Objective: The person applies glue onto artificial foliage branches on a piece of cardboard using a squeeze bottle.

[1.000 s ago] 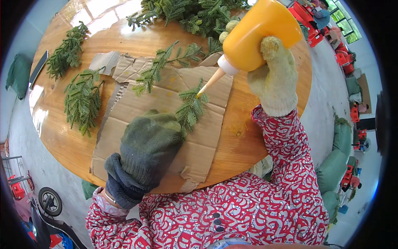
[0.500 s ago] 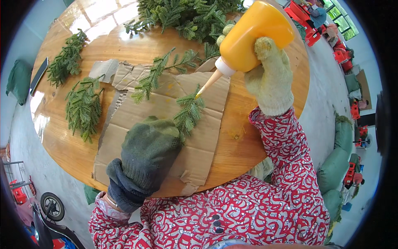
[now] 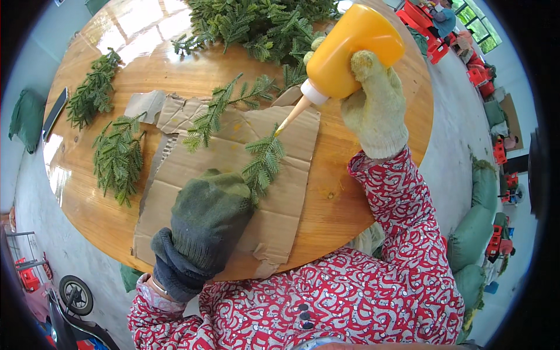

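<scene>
My right hand point(image 3: 376, 108), in a pale knit glove, is wrapped round a yellow squeeze bottle point(image 3: 356, 49) tilted nozzle-down. Its long tapered tip touches or nearly touches the upper end of a small green fir sprig point(image 3: 263, 163). My left hand point(image 3: 213, 201), in a dark grey-green glove, is closed at the sprig's lower end; the fingertips are hidden beneath the glove's back. Under the sprig lies a torn piece of brown cardboard point(image 3: 280, 219) with yellowish smears. A forked fir sprig point(image 3: 205, 125) rests across the cardboard's far part.
On the round wooden table point(image 3: 332, 216), two bunched sprigs point(image 3: 119, 157) point(image 3: 93, 87) lie to the left, near a dark flat phone-like object point(image 3: 56, 111). A large heap of fir sprigs point(image 3: 256, 26) covers the far side. Green sacks point(image 3: 473, 233) stand on the floor at right.
The view has shifted slightly. Both hands, the bottle and the sprig keep nearly the same places relative to one another, the nozzle still at the sprig's upper end.
</scene>
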`<state>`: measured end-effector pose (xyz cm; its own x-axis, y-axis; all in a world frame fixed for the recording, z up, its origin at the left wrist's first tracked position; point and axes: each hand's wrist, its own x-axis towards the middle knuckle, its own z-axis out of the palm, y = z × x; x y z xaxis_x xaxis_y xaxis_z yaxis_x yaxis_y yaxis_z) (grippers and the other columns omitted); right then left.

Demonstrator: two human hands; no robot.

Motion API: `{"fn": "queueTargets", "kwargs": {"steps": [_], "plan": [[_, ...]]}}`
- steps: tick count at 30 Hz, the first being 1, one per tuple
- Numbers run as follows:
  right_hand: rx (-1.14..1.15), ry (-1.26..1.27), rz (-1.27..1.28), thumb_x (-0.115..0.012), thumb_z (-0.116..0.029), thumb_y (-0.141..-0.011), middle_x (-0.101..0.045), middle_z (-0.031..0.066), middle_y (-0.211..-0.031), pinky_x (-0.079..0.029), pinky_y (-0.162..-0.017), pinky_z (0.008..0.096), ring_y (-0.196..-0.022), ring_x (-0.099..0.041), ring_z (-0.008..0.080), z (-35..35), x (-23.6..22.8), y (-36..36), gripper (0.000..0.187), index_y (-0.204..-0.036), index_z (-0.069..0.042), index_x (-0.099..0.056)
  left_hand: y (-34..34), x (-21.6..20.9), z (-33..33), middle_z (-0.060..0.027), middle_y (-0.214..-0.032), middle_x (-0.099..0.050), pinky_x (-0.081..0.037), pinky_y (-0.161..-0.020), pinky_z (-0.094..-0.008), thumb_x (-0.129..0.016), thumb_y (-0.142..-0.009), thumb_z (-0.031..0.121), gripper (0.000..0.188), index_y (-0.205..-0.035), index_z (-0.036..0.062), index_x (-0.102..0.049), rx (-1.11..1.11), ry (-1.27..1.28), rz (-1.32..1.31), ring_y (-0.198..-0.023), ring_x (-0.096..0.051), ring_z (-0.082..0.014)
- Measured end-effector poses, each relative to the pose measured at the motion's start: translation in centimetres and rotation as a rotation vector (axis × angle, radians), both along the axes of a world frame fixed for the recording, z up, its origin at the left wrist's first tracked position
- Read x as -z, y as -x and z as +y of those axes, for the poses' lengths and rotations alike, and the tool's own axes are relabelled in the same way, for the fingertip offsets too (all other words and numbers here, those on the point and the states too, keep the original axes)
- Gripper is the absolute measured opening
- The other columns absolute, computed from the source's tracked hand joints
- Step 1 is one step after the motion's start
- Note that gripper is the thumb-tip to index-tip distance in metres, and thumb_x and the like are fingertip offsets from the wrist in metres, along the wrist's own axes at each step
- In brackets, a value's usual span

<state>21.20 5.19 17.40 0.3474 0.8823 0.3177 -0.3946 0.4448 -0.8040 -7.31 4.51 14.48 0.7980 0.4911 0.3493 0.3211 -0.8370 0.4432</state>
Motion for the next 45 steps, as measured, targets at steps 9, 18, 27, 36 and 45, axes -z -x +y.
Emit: {"fn": "queueTargets", "kwargs": {"steps": [9, 18, 27, 36, 45], "plan": [[0.018, 0.038, -0.010, -0.069, -0.010, -0.088, -0.065, 0.0062, -0.105, -0.056, -0.083, 0.0323, -0.094, -0.066, 0.0163, 0.2, 0.4, -0.7, 0.033, -0.117, -0.002, -0.058, 0.0, 0.1, 0.0, -0.0154, -0.111, -0.065, -0.045, -0.096, -0.0473, -0.068, -0.077, 0.008, 0.031, -0.108, 0.0079, -0.067, -0.003, 0.007, -0.012, -0.106, -0.060, -0.0369], [0.013, 0.026, 0.014, -0.070, -0.010, -0.088, -0.065, 0.0060, -0.105, -0.057, -0.083, 0.0332, -0.094, -0.066, 0.0166, 0.3, 0.2, -0.8, 0.035, -0.119, -0.002, -0.057, -0.1, 0.4, -0.2, -0.0128, -0.114, -0.062, -0.044, -0.092, -0.0466, -0.065, -0.073, 0.010, 0.030, -0.104, 0.0127, -0.067, -0.015, -0.003, -0.009, -0.107, -0.057, -0.0361], [-0.025, 0.016, -0.002, -0.068, -0.010, -0.089, -0.065, 0.0074, -0.105, -0.058, -0.082, 0.0350, -0.092, -0.067, 0.0181, 0.4, 0.5, -1.4, 0.033, -0.118, -0.002, -0.057, -0.3, 0.1, -0.2, -0.0155, -0.110, -0.065, -0.045, -0.095, -0.0476, -0.068, -0.078, 0.010, 0.029, -0.107, 0.0077, -0.068, -0.020, 0.006, -0.016, -0.105, -0.060, -0.0373], [-0.060, 0.021, 0.068, -0.065, -0.011, -0.091, -0.064, 0.0084, -0.104, -0.059, -0.080, 0.0389, -0.093, -0.067, 0.0211, 1.2, 1.2, -2.0, 0.031, -0.118, -0.002, -0.055, -0.1, 0.6, 0.0, -0.0152, -0.113, -0.064, -0.044, -0.096, -0.0474, -0.068, -0.077, 0.009, 0.031, -0.107, 0.0090, -0.069, -0.023, 0.013, -0.022, -0.108, -0.059, -0.0378], [-0.139, 0.182, 0.267, -0.061, -0.028, -0.095, -0.063, 0.0174, -0.108, -0.058, -0.084, 0.0462, -0.097, -0.065, 0.0334, 3.4, 3.4, -3.8, 0.042, -0.124, -0.002, -0.047, -0.5, 1.0, 0.6, -0.0146, -0.110, -0.065, -0.048, -0.088, -0.0453, -0.067, -0.074, 0.006, 0.027, -0.102, 0.0078, -0.066, -0.051, -0.071, -0.050, -0.103, -0.060, -0.0367]]}}
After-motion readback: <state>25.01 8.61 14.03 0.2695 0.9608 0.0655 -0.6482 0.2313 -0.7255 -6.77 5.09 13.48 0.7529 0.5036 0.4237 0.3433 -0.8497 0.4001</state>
